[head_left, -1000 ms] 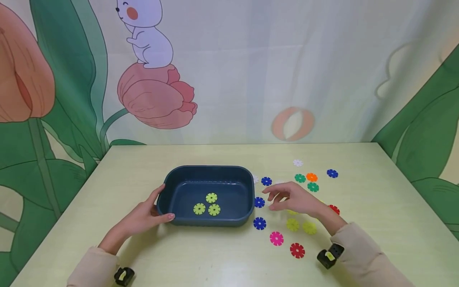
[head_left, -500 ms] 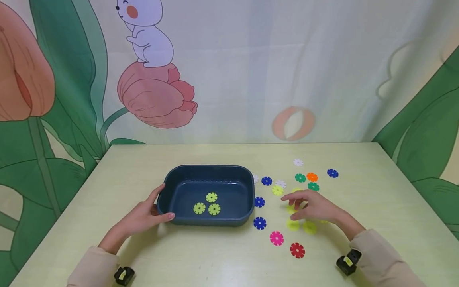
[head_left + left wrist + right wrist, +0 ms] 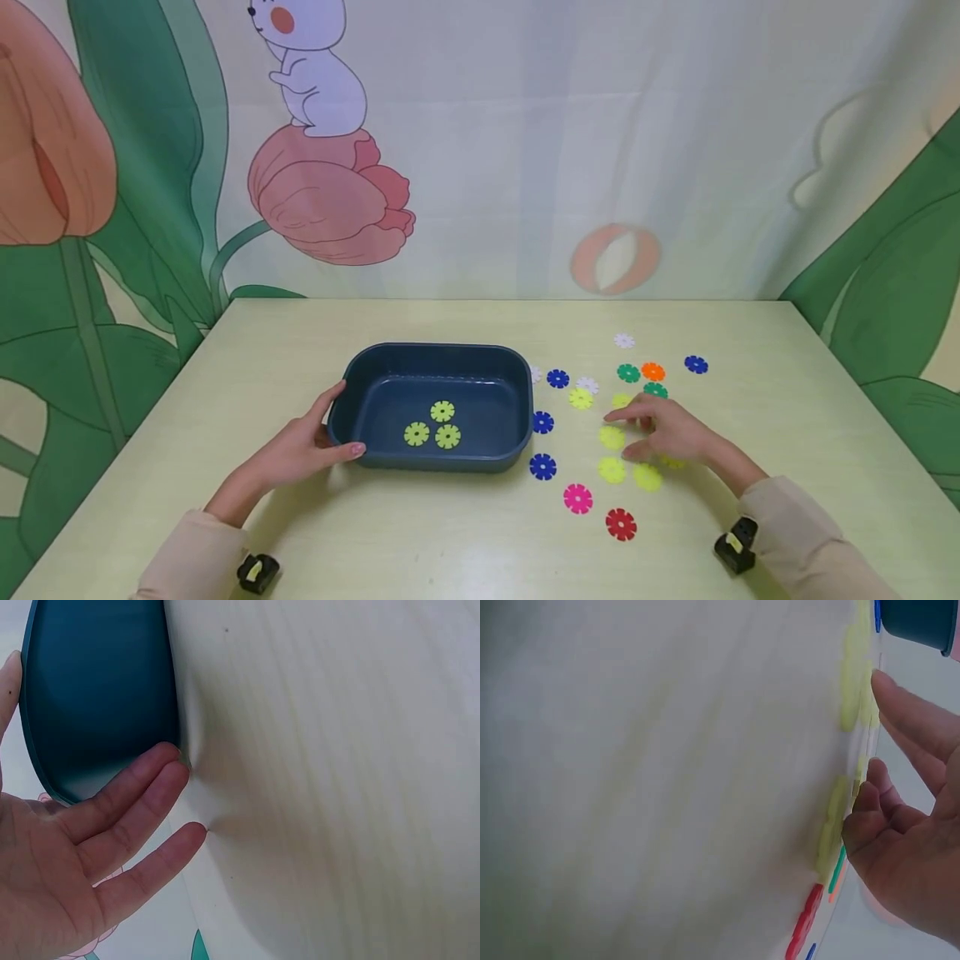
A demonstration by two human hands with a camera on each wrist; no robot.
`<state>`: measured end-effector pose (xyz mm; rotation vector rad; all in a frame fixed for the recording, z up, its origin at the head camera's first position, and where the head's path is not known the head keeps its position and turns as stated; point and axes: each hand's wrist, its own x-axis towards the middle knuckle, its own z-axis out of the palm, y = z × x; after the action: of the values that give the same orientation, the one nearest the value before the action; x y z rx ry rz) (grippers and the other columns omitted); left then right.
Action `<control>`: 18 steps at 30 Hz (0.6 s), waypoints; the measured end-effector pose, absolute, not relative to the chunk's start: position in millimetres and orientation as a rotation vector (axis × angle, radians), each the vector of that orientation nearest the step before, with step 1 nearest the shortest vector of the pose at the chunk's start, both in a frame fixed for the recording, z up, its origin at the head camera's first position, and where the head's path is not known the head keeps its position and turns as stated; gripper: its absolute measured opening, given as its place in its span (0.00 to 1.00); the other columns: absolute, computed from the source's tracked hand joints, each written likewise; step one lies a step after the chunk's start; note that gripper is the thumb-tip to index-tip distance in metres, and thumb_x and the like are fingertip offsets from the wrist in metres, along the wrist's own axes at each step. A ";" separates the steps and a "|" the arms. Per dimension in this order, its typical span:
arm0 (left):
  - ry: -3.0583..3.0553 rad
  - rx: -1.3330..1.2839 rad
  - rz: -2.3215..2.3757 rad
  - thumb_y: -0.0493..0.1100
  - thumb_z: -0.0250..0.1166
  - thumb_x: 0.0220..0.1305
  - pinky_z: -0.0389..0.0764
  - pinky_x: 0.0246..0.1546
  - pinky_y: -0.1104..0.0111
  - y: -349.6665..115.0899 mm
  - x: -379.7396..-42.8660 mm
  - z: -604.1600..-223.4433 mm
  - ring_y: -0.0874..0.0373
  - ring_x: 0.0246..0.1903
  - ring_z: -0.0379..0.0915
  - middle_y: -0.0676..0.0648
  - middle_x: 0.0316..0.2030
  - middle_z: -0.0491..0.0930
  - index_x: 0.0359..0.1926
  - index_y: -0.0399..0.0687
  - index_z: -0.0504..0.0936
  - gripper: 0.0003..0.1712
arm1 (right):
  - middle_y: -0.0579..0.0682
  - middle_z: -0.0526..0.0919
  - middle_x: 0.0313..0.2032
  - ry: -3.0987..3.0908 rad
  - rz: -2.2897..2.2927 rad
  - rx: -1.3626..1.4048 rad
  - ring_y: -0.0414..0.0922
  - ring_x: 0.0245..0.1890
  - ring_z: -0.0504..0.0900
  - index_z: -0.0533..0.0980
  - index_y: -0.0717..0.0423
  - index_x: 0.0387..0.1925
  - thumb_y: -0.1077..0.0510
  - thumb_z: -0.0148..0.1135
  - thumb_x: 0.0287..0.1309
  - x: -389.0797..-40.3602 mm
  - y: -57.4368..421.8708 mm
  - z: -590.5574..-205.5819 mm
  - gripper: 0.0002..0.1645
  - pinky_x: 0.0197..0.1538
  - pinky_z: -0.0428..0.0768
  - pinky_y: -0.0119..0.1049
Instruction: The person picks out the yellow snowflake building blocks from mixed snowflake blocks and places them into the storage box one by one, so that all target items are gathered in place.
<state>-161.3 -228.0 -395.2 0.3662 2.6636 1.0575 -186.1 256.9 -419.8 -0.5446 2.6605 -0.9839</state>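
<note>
A dark blue rectangular tub [image 3: 431, 462] stands on the table, three yellow-green plastic snowflake discs [image 3: 442, 411] lying flat in it. My left hand [image 3: 296, 450] holds the tub's left end, thumb at the front rim and fingers along the side; in the left wrist view its fingers [image 3: 135, 802] reach the tub wall. My right hand [image 3: 671, 433] is over the yellow snowflake discs [image 3: 612, 470] to the right of the tub. Its thumb and index finger are apart with nothing between them, a yellow disc [image 3: 611, 437] just beside the fingertips. The hand partly covers other yellow discs.
More snowflake discs lie scattered right of the tub: blue [image 3: 543, 467], pink [image 3: 577, 498], red [image 3: 621, 524], green [image 3: 628, 372], orange [image 3: 652, 372] and white [image 3: 624, 341]. A printed curtain [image 3: 480, 167] hangs behind the table's back edge.
My right hand has moved right and slightly toward me, from beside the tub to over the yellow discs, uncovering a yellow disc and a white one. The left hand and tub have stayed in place.
</note>
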 end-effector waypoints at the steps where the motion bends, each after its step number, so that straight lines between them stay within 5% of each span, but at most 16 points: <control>1: 2.663 0.368 1.058 0.53 0.67 0.53 0.71 0.29 0.65 -228.2 -161.5 -395.1 0.58 0.29 0.73 0.45 0.30 0.78 0.69 0.39 0.39 0.56 | 0.49 0.69 0.31 2.669 -0.977 -0.550 0.47 0.32 0.63 0.79 0.56 0.47 0.60 0.72 0.41 -186.6 256.9 -420.8 0.26 0.32 0.64 0.36; 18: 2.661 0.371 1.062 0.53 0.67 0.53 0.70 0.28 0.65 -227.4 -160.2 -392.6 0.58 0.28 0.73 0.46 0.28 0.78 0.69 0.39 0.40 0.56 | 0.46 0.72 0.25 2.733 -0.956 -0.576 0.43 0.28 0.68 0.74 0.56 0.30 0.67 0.67 0.45 -187.0 247.5 -420.1 0.11 0.31 0.68 0.32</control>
<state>-160.2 -227.4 -392.6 0.3712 2.6614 1.0619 -187.0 247.5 -420.1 -0.5757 2.7333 -0.9562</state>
